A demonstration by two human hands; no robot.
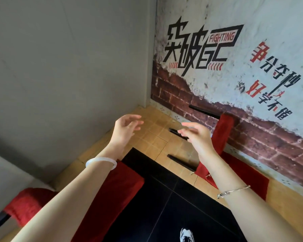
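Facing each other, your left hand [125, 127] and right hand [197, 136] hover over the tiled floor [157, 124], fingers loosely spread, holding nothing.

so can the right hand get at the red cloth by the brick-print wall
Probably yes: the right hand is open and empty, and nothing shows between it and the red cloth.

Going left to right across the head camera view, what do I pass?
Red cloth at the lower left edge → white bangle → left hand → right hand → silver bracelet → brick-print wall.
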